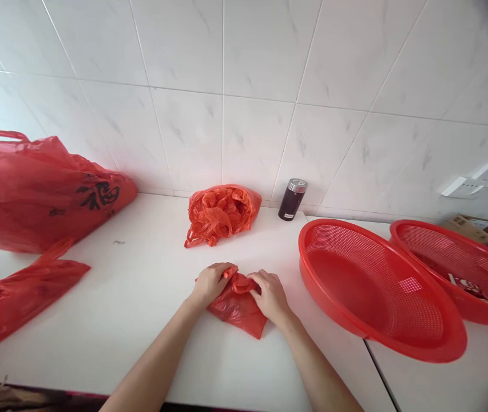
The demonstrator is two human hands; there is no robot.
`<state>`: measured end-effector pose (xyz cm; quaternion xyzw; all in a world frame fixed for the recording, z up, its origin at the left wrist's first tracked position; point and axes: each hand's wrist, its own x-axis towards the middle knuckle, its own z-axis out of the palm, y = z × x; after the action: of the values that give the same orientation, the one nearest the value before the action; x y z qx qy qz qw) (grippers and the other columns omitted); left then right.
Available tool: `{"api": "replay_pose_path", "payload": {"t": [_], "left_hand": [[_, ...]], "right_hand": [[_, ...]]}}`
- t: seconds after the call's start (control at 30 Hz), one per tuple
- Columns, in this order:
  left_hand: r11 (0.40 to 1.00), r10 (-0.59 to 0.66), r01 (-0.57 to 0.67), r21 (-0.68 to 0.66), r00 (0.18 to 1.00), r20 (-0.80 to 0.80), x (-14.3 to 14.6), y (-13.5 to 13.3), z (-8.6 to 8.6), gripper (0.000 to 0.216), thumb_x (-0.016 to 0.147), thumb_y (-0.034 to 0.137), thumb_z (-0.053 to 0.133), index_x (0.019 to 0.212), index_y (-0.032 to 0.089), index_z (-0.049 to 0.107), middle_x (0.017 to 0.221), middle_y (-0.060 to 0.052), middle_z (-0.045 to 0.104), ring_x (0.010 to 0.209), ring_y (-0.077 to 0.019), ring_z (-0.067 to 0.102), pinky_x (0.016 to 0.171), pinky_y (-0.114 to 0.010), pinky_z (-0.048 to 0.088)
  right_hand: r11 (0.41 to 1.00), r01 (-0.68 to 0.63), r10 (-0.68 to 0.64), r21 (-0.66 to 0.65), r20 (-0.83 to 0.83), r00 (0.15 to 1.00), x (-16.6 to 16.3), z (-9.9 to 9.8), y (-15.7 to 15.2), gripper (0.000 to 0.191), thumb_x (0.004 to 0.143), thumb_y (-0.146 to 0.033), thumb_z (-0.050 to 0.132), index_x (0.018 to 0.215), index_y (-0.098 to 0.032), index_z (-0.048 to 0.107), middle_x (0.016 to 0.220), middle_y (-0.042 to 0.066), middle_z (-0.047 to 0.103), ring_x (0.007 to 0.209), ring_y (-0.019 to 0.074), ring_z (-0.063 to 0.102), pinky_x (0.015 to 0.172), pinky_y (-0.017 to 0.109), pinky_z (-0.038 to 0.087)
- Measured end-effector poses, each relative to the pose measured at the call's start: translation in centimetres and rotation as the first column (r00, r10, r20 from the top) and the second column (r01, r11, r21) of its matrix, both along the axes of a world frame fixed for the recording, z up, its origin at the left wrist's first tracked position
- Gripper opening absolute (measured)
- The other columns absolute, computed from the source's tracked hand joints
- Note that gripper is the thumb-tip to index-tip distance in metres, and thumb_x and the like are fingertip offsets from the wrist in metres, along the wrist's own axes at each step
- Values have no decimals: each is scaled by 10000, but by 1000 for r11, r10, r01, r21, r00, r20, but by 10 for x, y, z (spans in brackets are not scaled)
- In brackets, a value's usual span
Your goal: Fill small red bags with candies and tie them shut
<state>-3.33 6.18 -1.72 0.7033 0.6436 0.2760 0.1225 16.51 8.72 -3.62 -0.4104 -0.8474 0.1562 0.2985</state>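
Note:
A small red plastic bag [240,312] lies on the white table in front of me, its gathered top between my two hands. My left hand [211,283] is closed on the left side of the bunched top. On the other side, my right hand [270,293] pinches the bag's neck between thumb and fingers. What the bag contains is hidden by the plastic. Just beyond it, against the tiled wall, sits a crumpled heap of red plastic bags [222,214].
A dark flask [292,200] stands by the wall. To the right are a red plastic basket [355,286] and a second red basket [462,252] with packets inside, then a cardboard box [484,229]. A large red bag [33,194] and a smaller red bag [20,297] lie left.

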Motion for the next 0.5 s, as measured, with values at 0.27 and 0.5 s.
{"api": "replay_pose_path", "payload": {"t": [0.27, 0.5], "left_hand": [[961, 229, -250, -116, 958, -173, -2, 7, -3, 266, 900, 275, 385, 878, 237, 647, 698, -68, 697, 654, -250, 648, 599, -302, 376], [908, 380, -404, -110, 906, -186, -29, 10, -2, 300, 925, 272, 359, 971, 240, 654, 1022, -95, 726, 938, -284, 655, 848, -405, 413]], "right_hand": [[999, 28, -28, 18, 4, 1000, -9, -7, 1, 247, 820, -53, 464, 950, -225, 584, 875, 31, 628, 748, 189, 591, 627, 281, 432], [995, -66, 74, 79, -111, 991, -8, -6, -6, 241, 948, -188, 385, 991, -244, 616, 824, 19, 664, 768, 168, 597, 692, 271, 450]]}}
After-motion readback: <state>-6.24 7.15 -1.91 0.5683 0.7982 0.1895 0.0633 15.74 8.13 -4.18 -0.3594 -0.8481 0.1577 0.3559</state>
